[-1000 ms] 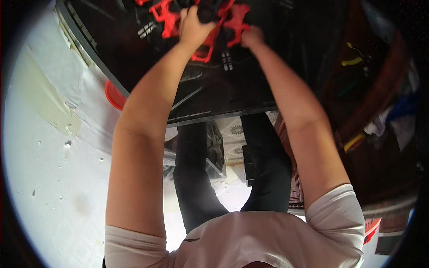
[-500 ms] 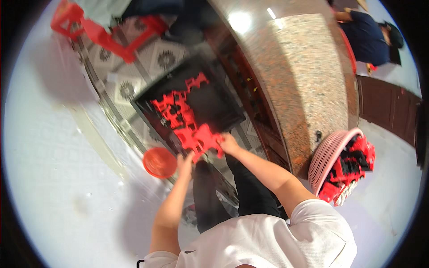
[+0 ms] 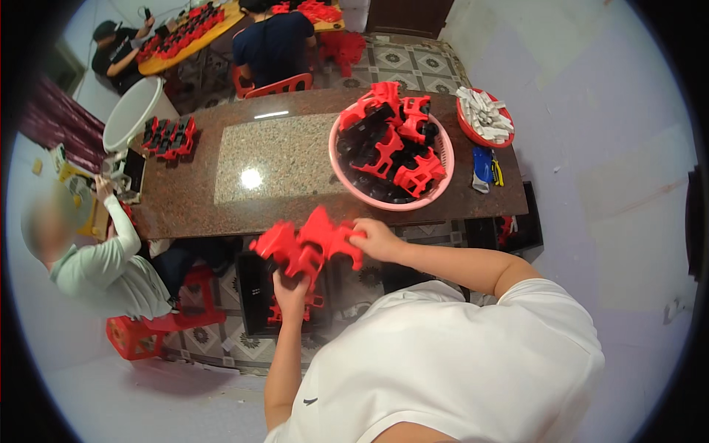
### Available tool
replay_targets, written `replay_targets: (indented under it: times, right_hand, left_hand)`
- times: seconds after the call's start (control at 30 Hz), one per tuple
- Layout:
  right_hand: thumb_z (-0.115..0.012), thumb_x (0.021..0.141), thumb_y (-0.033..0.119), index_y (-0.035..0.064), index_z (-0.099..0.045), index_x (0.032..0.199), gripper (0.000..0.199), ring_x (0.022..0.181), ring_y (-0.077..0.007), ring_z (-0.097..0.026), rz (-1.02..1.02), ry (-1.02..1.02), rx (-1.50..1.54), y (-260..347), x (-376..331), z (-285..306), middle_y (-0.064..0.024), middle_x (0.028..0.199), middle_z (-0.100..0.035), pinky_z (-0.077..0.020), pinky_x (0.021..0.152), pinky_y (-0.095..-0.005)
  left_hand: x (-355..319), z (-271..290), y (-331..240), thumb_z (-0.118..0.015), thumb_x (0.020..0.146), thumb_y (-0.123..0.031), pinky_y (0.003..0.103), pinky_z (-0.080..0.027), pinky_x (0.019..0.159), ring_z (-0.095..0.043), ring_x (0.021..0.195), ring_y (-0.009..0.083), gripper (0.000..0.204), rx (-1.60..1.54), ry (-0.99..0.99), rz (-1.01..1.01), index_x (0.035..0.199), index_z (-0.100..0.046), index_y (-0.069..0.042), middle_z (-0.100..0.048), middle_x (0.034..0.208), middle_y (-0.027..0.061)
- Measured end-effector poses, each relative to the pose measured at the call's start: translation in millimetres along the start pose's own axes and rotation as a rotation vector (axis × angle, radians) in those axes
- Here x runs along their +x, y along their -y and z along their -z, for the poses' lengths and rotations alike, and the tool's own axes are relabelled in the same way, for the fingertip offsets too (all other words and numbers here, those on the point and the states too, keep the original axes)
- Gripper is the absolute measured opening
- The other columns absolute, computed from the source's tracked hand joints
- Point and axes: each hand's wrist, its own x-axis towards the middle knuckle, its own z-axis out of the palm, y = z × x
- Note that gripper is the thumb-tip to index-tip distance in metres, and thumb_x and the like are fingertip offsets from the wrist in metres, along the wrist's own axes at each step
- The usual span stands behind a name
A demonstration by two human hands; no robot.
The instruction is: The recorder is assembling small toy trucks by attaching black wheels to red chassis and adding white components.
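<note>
Granite fills the middle of my view: a long brown stone table [image 3: 185, 199] with a paler speckled slab set into its top, running from nine o'clock across to three. On it, toward one o'clock, sits a wide pink basket [image 3: 445, 156] heaped with red and black plastic parts [image 3: 388, 148]. Just beyond it at two o'clock is a smaller red bowl [image 3: 473, 131] of white pieces, and beside the basket's right edge lies a blue tool [image 3: 481, 164]. At ten o'clock a row of red and black parts [image 3: 168, 137] rests near the table's far left corner, next to a white tub [image 3: 133, 111]. A person in a pale green top [image 3: 103, 266] sits at nine o'clock on a red stool [image 3: 133, 338]; two more people work at a yellow table [image 3: 177, 55] at eleven o'clock.

Below the table's near edge, at about six o'clock, a black crate [image 3: 255, 295] stands on the patterned floor tiles.

Over that crate I hold a bundle of red plastic parts [image 3: 310, 247]. My left hand [image 3: 292, 284] is curled shut around the bundle from underneath. My right hand [image 3: 377, 240] grips its right end, fingers wrapped over the top. The bundle hangs just in front of the table's near edge, clear of the stone.
</note>
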Motion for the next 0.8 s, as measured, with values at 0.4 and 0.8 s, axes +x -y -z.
replay_targets:
  times: [0.4, 0.8]
  right_hand:
    - [-0.055, 0.088, 0.017, -0.0044, -0.053, 0.098, 0.024, 0.113, -0.0462, -0.049, 0.285, -0.739, -0.306, -133, 126, 248, -0.0291, 0.129, -0.046, -0.0442, 0.093, -0.0472]
    - [-0.064, 0.079, 0.018, 0.0043, -0.051, 0.118, 0.043, 0.097, -0.0374, -0.059, 0.292, -0.019, -0.345, -154, 117, 316, -0.0189, 0.119, -0.052, -0.0511, 0.08, -0.0439]
  left_hand:
    - [49, -214, -37, -0.063, 0.088, -0.019, 0.032, -0.052, 0.076, -0.061, 0.097, 0.0179, 0.044, -0.301, -0.062, 0.085, 0.125, -0.044, -0.007, -0.058, 0.114, 0.0061]
    - [21, -316, 12, -0.061, 0.09, -0.024, 0.031, -0.053, 0.073, -0.065, 0.089, 0.0184, 0.032, -0.357, -0.261, 0.384, 0.113, -0.047, -0.007, -0.062, 0.107, 0.0081]
